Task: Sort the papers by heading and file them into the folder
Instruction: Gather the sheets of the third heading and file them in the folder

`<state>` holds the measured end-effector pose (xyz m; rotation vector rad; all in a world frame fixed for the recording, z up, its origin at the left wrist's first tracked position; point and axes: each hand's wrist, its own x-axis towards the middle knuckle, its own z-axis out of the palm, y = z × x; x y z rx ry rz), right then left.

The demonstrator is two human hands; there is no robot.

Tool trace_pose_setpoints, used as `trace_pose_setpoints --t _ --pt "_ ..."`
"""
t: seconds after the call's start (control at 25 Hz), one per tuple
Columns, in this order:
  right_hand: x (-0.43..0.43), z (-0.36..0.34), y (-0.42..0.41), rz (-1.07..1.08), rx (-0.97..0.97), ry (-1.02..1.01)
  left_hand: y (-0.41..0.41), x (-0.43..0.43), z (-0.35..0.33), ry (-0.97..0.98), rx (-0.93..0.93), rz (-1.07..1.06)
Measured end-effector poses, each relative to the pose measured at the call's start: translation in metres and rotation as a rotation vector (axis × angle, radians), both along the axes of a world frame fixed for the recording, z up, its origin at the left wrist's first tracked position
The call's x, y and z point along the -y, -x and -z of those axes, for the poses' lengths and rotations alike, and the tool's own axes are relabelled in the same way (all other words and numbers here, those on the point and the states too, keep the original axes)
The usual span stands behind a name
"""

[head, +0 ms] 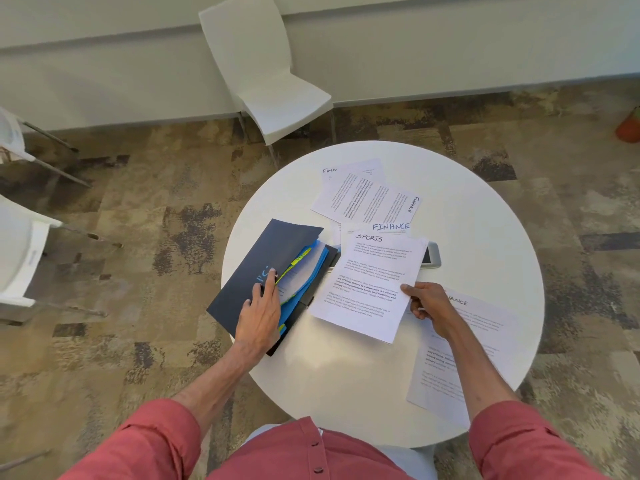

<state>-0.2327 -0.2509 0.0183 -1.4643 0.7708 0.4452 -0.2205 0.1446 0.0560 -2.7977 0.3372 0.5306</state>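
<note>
A dark navy folder [266, 258] with blue dividers and a yellow tab lies at the left edge of the round white table [485, 237]. My left hand [259, 313] rests on its cover, fingers at the cover's edge beside the dividers. My right hand [427, 303] pinches the right edge of a sheet headed SPORTS [367, 289], held just right of the folder. Sheets headed FINANCE [363, 199] lie spread at the back of the table. Another FINANCE sheet [391, 227] peeks out above the SPORTS sheet. One more FINANCE sheet [481, 341] lies under my right forearm.
A phone [431, 256] lies partly under the SPORTS sheet. A white chair [270, 81] stands beyond the table, and more white chairs [17, 237] stand at the left. An orange pot [628, 129] sits on the carpet at the far right.
</note>
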Motion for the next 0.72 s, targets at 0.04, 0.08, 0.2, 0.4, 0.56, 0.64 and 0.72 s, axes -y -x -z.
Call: trace_pose_setpoints --t 0.04,0.08,0.2,0.4,0.56,0.64,0.72 --pt "-0.001 -0.001 0.0 -0.003 0.001 -0.013 0.0 -0.001 0.001 0.002 0.01 -0.008" --pt "0.0 -0.001 0.001 -0.005 0.0 -0.024 0.001 -0.001 0.0 0.004 0.014 -0.013" --pt "0.004 -0.004 0.005 -0.05 -0.007 -0.055 0.0 -0.002 -0.002 0.014 -0.002 -0.011" --pt "0.012 -0.022 0.0 -0.265 -0.019 -0.101 -0.006 -0.01 -0.008 0.111 0.022 -0.011" --pt "-0.003 -0.032 -0.015 -0.491 -0.066 -0.07 -0.011 -0.006 -0.01 0.234 0.013 -0.023" --pt "-0.02 -0.036 -0.023 -0.519 -0.068 -0.038 -0.013 -0.002 -0.012 0.304 -0.003 -0.02" --pt "-0.039 -0.041 -0.03 -0.484 -0.044 0.005 -0.013 0.002 -0.015 0.371 -0.02 -0.033"
